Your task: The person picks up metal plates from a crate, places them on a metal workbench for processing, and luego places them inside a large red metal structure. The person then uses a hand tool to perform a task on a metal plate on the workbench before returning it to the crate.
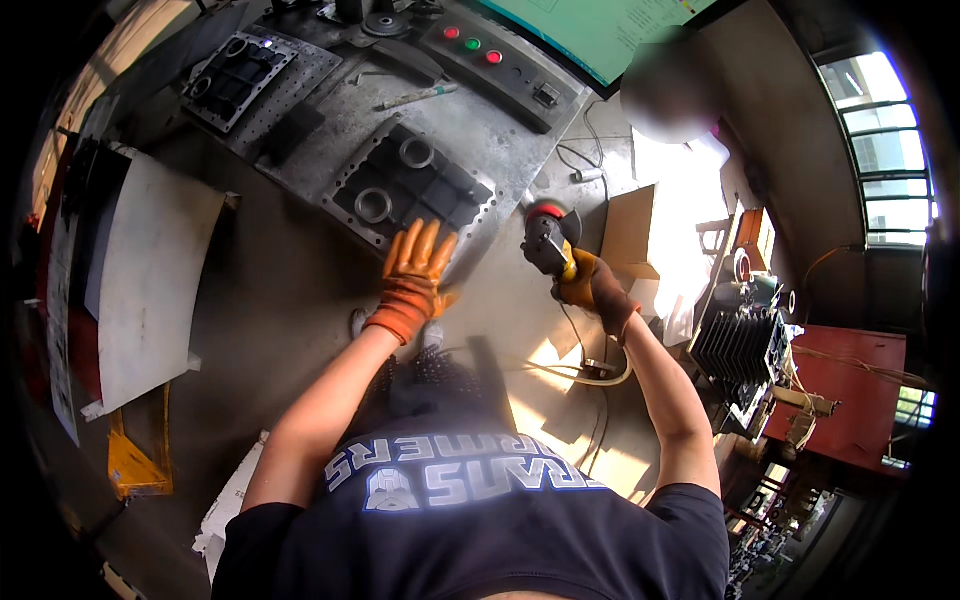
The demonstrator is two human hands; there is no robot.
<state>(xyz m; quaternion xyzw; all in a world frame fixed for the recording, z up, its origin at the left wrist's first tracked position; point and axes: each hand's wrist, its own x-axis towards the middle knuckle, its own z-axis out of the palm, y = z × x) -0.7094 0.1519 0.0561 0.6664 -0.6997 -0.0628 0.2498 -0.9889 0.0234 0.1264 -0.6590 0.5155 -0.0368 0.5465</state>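
Note:
My right hand (592,284), in an orange work glove, is closed round the yellow and black body of an angle grinder (548,246). A red disc shows at the grinder's head, off the right side of the metal bench. My left hand (416,265), gloved the same way, has its fingers stretched out at the near edge of a dark rectangular metal plate (440,192). That plate lies on the bench, has a light rim with bolt holes and carries two raised rings. Whether my left fingertips press on it, I cannot tell.
A similar ringed plate (238,84) lies at the bench's far left. Behind the plates are a white-green stick (418,97) and a control box (490,62) with red and green buttons. A cardboard box (632,232) stands right of the grinder. Cables (600,376) trail over the floor.

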